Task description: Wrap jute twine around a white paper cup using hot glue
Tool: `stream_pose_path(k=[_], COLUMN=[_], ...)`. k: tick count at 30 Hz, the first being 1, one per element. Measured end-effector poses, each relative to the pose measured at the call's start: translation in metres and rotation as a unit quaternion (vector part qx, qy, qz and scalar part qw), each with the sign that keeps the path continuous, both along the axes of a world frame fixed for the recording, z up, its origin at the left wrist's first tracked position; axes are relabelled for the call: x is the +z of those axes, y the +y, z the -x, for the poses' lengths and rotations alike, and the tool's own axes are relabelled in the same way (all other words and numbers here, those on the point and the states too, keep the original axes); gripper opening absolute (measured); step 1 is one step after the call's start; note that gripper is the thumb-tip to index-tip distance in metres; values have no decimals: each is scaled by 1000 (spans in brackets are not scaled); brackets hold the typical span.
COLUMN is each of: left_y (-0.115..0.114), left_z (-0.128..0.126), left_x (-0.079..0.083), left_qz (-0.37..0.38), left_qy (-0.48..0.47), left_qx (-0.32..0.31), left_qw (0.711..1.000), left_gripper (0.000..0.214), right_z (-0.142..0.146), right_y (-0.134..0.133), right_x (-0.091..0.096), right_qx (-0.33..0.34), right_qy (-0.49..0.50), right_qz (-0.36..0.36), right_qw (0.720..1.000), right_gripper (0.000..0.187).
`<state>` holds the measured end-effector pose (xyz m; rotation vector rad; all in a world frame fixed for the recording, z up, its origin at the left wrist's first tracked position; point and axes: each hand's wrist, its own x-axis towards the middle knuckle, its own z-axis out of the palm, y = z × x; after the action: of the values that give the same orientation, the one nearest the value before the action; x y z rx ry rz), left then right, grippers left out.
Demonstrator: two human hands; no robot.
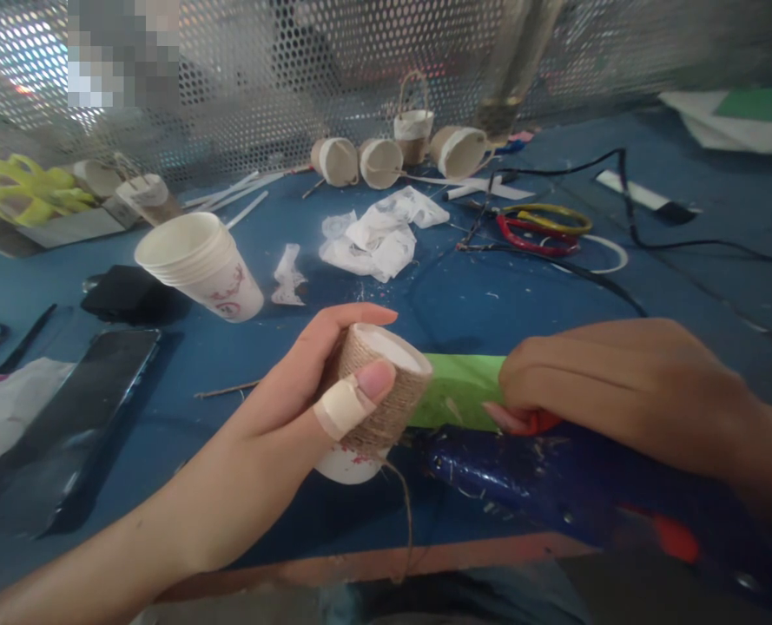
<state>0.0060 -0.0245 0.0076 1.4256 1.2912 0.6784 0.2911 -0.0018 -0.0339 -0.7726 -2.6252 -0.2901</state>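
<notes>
My left hand (307, 417), with a bandage round the thumb, is closed around a paper cup (346, 463). Brown twine (386, 391) is wound about most of the cup, leaving a white printed band bare at its lower end. The cup leans, and a loose tail of twine (410, 512) hangs from it. My right hand (607, 391) is closed, its fingers curled at the edge of a green sheet (460, 391). Something red shows under those fingers; what they grip is hidden. Below that hand lies a blue glue gun (490, 473), its nozzle close to the cup.
Stacked paper cups (209, 269) stand left of crumpled white plastic (386, 230). Several twine-wrapped cups (380, 163) line the perforated metal screen (242, 78). A phone (79, 425), yellow scissors (30, 191), a black cable (626, 200) and coloured rings (542, 230) lie around.
</notes>
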Motion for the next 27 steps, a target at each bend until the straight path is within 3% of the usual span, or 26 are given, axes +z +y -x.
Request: stream_pose_path(k=[27], left_y=[3], left_z=[3], left_x=[-7], left_qz=[-21], left_qy=[-7], left_qx=[-21], left_qw=[1000], left_gripper=[40], right_z=[-1], right_y=[2], right_x=[-2], right_qx=[14], right_qy=[7], right_qz=[-10], right_qw=[1000], right_gripper=[40])
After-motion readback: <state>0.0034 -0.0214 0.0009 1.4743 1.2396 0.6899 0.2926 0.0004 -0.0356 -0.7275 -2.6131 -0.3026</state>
